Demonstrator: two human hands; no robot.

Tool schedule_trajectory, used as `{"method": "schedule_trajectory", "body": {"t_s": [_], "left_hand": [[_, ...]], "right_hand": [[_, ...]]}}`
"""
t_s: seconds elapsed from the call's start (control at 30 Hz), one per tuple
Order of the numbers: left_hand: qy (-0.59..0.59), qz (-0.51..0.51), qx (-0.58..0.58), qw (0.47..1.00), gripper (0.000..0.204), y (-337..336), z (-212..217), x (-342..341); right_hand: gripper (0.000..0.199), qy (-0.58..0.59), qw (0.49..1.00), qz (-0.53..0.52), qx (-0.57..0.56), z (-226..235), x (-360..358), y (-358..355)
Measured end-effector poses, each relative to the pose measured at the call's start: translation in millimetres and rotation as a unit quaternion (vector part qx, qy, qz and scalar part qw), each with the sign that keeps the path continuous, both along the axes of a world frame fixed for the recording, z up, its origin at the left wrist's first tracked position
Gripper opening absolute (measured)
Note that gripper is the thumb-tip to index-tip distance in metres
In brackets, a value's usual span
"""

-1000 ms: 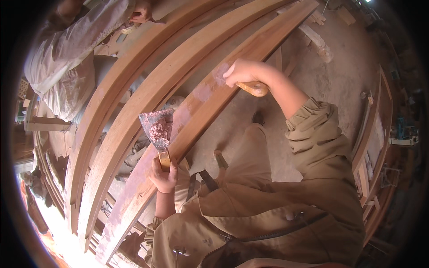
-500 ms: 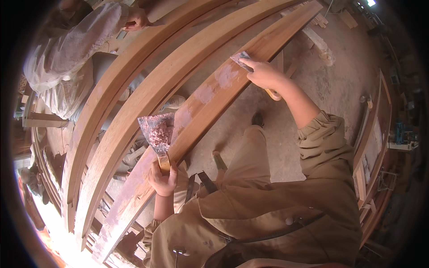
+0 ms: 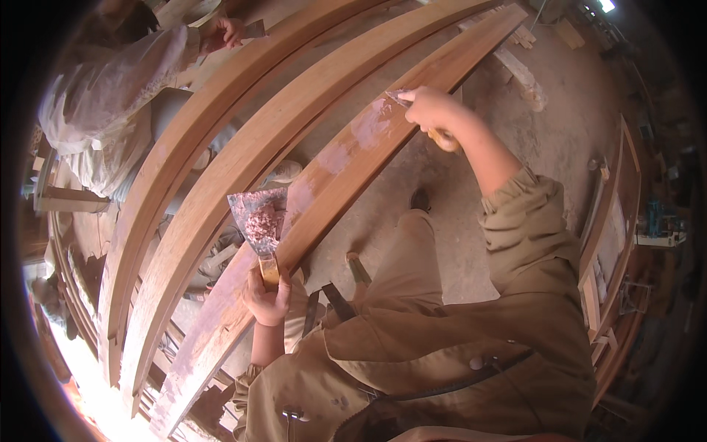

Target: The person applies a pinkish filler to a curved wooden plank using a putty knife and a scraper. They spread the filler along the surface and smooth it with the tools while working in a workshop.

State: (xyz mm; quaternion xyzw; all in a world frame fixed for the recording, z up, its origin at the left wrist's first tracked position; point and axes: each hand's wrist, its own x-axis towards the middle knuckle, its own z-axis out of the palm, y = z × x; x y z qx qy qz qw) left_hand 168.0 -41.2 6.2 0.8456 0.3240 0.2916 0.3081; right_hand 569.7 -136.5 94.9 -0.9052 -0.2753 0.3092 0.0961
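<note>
Your left hand (image 3: 266, 298) is closed around a wide putty knife (image 3: 258, 221) loaded with pinkish filler (image 3: 259, 221), just beside the nearest curved plank (image 3: 346, 169). Your right hand (image 3: 431, 110) grips a smaller scraper (image 3: 398, 97) pressed on that plank. Tilt the wide knife and the filler could slide off. Three planks, two knives.

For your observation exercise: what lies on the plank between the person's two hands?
In the head view, pale filler patches on the curved plank, between left hand and right hand.

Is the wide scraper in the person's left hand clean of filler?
No. The wide scraper held upright by the left hand carries a lump of pinkish filler on its blade.
</note>
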Motion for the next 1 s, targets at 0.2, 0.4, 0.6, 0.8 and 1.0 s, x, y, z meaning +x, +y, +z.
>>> {"method": "schedule_trajectory", "body": {"t_s": [0.2,0.4,0.6,0.8,1.0], "left_hand": [[0.018,0.005,0.008,1.000,0.025,1,-3,-2],[0.028,-0.006,0.025,0.999,0.027,2,-2,-4],[0.010,0.005,-0.033,0.999,0.027,1,-4,-6],[0.009,-0.007,-0.015,1.000,0.025,2,-4,-3],[0.036,-0.002,0.021,0.999,0.025,3,-6,-5]], "right_hand": [[0.063,0.032,0.988,0.113,-0.104,16,-4,15],[0.061,0.104,0.994,0.022,-0.012,18,14,14],[0.059,0.037,0.980,0.168,-0.097,13,-12,20],[0.059,0.114,0.991,0.068,-0.025,34,3,-5],[0.059,-0.007,0.996,0.047,0.080,1,14,0]]}}
